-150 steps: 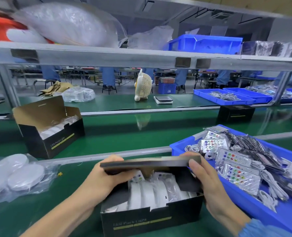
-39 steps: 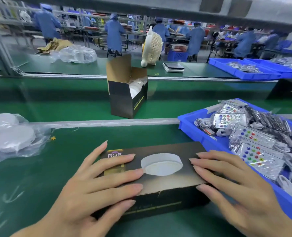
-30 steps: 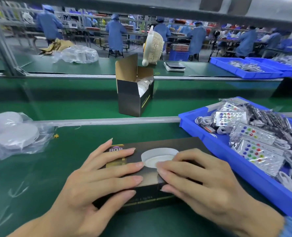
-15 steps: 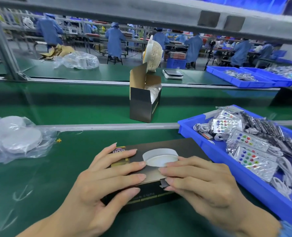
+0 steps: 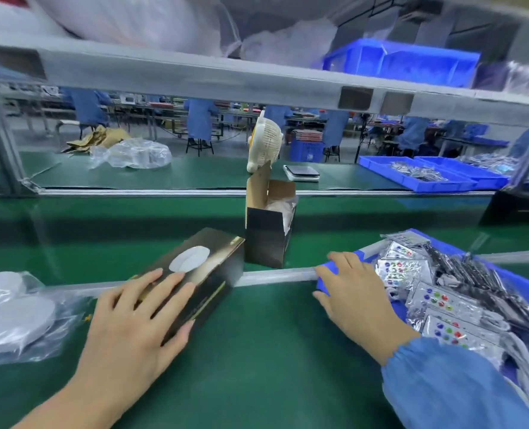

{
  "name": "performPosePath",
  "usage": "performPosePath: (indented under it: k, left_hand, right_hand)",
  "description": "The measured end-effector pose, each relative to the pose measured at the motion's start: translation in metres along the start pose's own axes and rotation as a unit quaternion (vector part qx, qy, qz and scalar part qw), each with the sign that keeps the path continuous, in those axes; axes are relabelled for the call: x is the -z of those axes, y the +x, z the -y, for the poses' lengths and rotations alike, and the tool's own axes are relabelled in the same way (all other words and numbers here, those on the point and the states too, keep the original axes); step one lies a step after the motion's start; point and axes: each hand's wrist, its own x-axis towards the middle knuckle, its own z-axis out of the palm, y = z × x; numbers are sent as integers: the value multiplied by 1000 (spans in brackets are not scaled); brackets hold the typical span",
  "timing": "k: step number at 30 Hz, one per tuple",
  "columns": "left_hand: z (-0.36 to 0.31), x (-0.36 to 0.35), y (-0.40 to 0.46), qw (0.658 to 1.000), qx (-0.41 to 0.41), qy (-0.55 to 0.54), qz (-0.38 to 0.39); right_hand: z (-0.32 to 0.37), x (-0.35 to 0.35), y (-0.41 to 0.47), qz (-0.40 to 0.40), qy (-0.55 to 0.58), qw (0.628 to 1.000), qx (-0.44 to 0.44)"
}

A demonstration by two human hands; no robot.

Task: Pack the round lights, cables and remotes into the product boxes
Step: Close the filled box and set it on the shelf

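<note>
While closed box: now angled across the rail toward the belt, no longer square before the person.
Meaning: likely finished, being sent off.
Left hand [image 5: 139, 314]: flat on the box [image 5: 195, 274], thumb at its side.
Right hand [image 5: 354, 300]: loose, empty, touching the bin [image 5: 325, 274] corner.
Box look: black, lid shut, round light printed on top.
Open box [image 5: 268, 224]: upright on the belt, just beyond.

Closed product box [image 5: 201, 274]: black, with a white round light printed on the lid and a gold stripe along its side. Open product box [image 5: 268, 239]: black outside, plain brown card inside. Work surface [image 5: 257, 351]: green throughout. Tray [image 5: 323, 278]: bright blue. Remote packets [image 5: 436, 300]: silver foil showing red, green and blue dots (the finer pattern is blurred). Round lights [image 5: 12, 314]: white, under clear film. Sleeve [image 5: 449, 385]: light blue. Fan [image 5: 264, 144]: cream.
</note>
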Motion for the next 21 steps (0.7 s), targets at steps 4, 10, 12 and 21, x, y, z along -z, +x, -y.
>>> performPosePath:
  k: [4, 10, 12, 21]
  left_hand:
    - [25, -40, 85, 996, 47, 61, 46]
    - [-84, -91, 198, 979, -136, 65, 139]
    - [-86, -102, 216, 962, -119, 121, 212]
    - [-42, -52, 215, 957, -217, 80, 174]
  right_hand:
    - [-34, -10, -58, 17, -41, 998, -50]
    - [-54, -15, -56, 58, -42, 994, -87]
    - [-73, -17, -41, 47, 47, 990, -126]
    - [-204, -32, 30, 150, 48, 959, -234]
